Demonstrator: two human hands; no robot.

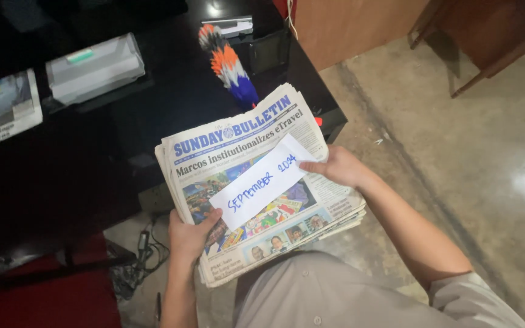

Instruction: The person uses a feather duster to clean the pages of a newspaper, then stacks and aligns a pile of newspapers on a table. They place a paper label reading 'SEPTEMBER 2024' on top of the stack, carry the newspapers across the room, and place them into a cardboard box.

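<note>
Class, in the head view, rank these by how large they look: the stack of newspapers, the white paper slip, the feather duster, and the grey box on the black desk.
1. stack of newspapers
2. grey box
3. white paper slip
4. feather duster

The box and slip look close; the box lies farther away, so their order is unsure.

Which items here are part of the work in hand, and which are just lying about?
In hand: stack of newspapers; white paper slip with blue handwriting on top, pinched by right hand; left hand supporting the stack.

Lying about: feather duster; grey box; another newspaper; black desk; floor cables.
</note>
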